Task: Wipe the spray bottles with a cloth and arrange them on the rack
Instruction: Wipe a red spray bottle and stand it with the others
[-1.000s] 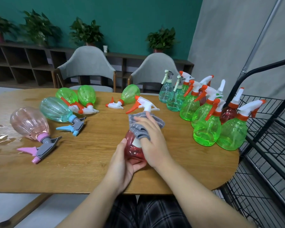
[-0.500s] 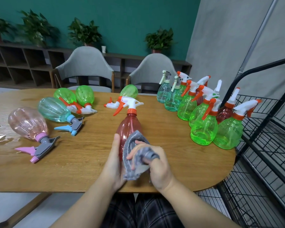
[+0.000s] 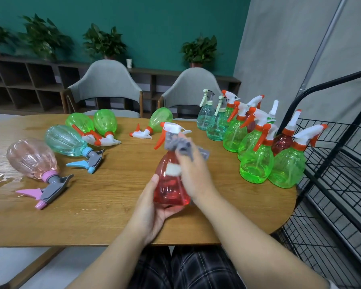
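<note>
Over the near edge of the table [image 3: 104,222], the left hand [image 3: 152,209] cups the base of the red bottle [image 3: 171,184], thumb up its left side, fingers curled beneath. The right hand [image 3: 196,172] presses the grey cloth [image 3: 181,146] against the bottle's neck, fingers curled into the cloth. Upright bottles [image 3: 256,165] cluster far right beside the black rack [image 3: 338,159]; others lie on their sides at left [image 3: 32,158].

No readable text, brand or number can be made out anywhere. A white label [image 3: 173,170] is stuck on the red spray bottle [image 3: 171,190], but nothing printed on it can be read.
</note>
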A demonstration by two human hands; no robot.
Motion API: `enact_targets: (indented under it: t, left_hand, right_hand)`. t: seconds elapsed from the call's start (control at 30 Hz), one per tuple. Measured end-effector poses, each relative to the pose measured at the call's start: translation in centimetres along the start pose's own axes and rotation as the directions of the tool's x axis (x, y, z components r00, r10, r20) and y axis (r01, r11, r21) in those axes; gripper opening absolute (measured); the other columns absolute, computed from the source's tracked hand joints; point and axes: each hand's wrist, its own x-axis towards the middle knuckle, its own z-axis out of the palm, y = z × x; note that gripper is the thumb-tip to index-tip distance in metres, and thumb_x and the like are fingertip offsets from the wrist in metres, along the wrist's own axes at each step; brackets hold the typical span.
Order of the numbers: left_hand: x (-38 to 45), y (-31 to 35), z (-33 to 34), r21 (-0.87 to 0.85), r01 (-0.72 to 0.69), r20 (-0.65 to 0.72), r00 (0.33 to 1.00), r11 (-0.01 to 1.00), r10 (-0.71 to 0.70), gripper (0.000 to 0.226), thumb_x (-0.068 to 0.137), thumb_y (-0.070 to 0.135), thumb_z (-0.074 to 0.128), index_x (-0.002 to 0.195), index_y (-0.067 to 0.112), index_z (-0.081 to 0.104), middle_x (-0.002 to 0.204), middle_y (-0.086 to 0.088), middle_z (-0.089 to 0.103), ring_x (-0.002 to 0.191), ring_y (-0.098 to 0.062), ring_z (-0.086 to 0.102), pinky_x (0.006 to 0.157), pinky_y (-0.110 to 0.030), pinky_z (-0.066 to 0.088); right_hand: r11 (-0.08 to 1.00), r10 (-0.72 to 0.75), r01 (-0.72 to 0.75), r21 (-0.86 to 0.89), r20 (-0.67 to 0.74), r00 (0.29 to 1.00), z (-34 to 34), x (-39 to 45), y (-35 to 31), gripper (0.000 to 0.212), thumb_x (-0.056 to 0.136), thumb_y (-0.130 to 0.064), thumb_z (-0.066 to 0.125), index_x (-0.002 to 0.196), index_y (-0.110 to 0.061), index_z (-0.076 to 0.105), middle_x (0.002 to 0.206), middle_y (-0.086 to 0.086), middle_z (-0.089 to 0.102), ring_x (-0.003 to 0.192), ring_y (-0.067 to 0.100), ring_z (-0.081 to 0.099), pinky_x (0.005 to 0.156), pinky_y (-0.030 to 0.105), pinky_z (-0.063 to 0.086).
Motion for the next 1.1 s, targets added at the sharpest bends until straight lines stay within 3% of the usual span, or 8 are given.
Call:
enact_targets:
  t: [0.07,0.13,0.4,0.63,0.7,0.77,0.9,1.1]
  left_hand:
    - [0.2,0.0,0.0,0.024,-0.011,-0.022,1.0,1.0,0.012,0.054,0.079,0.047,0.051,0.122,0.017,0.061,0.105,-0.012,0.073,0.085,-0.02,0.072,0.067,-0.041,0.061]
    - [0.1,0.0,0.1,0.029,-0.009,-0.037,0.999,1.0,0.01,0.055,0.083,0.048,0.049,0.127,0.018,0.06,0.11,-0.012,0.072,0.09,-0.02,0.071,0.074,-0.045,0.058]
    - [-0.2,0.1,0.3,0.018,0.036,-0.005,0.999,0.999,-0.036,0.059,0.099,0.055,0.019,0.125,0.02,0.059,0.118,-0.011,0.071,0.102,-0.022,0.07,0.066,-0.038,0.06]
    - [-0.4,0.6,0.2,-0.06,0.051,-0.019,0.998,0.997,-0.052,0.085,0.08,0.072,0.028,0.126,0.007,0.058,0.121,-0.02,0.067,0.109,-0.027,0.067,0.082,-0.036,0.06]
    - [-0.3,0.5,0.2,-0.039,0.051,-0.033,0.998,0.998,-0.052,0.084,0.078,0.071,0.041,0.128,0.006,0.057,0.122,-0.021,0.066,0.108,-0.029,0.068,0.078,-0.037,0.061]
    - [-0.1,0.3,0.0,0.0,0.044,-0.063,0.997,0.999,-0.044,0.086,0.075,0.065,0.064,0.135,0.004,0.052,0.125,-0.023,0.064,0.105,-0.031,0.068,0.073,-0.04,0.061]
    - [0.2,0.0,-0.5,0.036,0.036,-0.082,0.996,0.999,-0.033,0.103,0.056,0.058,0.084,0.136,0.005,0.047,0.117,-0.021,0.068,0.087,-0.026,0.072,0.061,-0.034,0.059]
    - [0.1,-0.1,-0.4,0.146,0.024,0.031,0.999,0.989,-0.029,0.094,0.052,0.064,0.086,0.124,0.008,0.061,0.12,-0.02,0.067,0.107,-0.036,0.067,0.088,-0.054,0.056]
  right_hand:
    - [0.942,-0.11,0.147,-0.303,0.137,0.984,0.5,-0.5,1.2,0.056,0.082,-0.027,0.037,0.135,-0.025,0.051,0.157,-0.011,0.023,0.144,0.003,0.01,0.115,0.024,0.007]
    - [0.921,-0.116,0.161,-0.354,0.147,0.982,0.4,-0.8,1.8,0.062,0.076,-0.028,0.034,0.135,-0.027,0.052,0.158,-0.013,0.017,0.146,0.006,0.002,0.115,0.022,0.004]
    - [0.915,-0.253,0.304,-0.266,0.211,0.944,-0.2,-3.1,2.9,0.064,0.063,-0.034,0.033,0.114,-0.018,0.068,0.12,-0.029,0.05,0.137,-0.009,0.021,0.119,0.036,0.008]
    - [0.924,-0.341,0.371,-0.094,0.239,0.909,-0.4,-4.0,3.1,0.043,0.066,-0.026,0.041,0.083,-0.003,0.073,0.104,0.002,0.071,0.117,-0.001,0.054,0.115,0.023,0.017]
    - [0.959,-0.271,0.251,0.133,0.171,0.947,-0.6,-4.1,2.6,0.031,0.068,-0.019,0.049,0.074,0.003,0.07,0.085,-0.001,0.071,0.092,-0.001,0.063,0.102,0.018,0.036]
    - [0.861,0.024,-0.018,0.508,-0.005,1.0,-1.1,-3.6,1.1,0.023,0.071,-0.022,0.056,0.065,-0.002,0.064,0.064,0.0,0.066,0.068,0.012,0.063,0.078,0.025,0.05]
    - [0.436,0.597,-0.239,0.868,-0.081,0.798,-3.1,-0.8,-0.2,0.033,0.098,-0.027,0.044,0.071,-0.012,0.056,0.065,0.008,0.063,0.066,0.024,0.06,0.071,0.037,0.048]
    - [0.677,0.492,-0.319,0.663,-0.086,0.866,-2.5,-0.3,0.5,0.019,0.094,-0.023,0.052,0.08,-0.01,0.057,0.07,0.006,0.057,0.058,0.019,0.058,0.058,0.03,0.046]
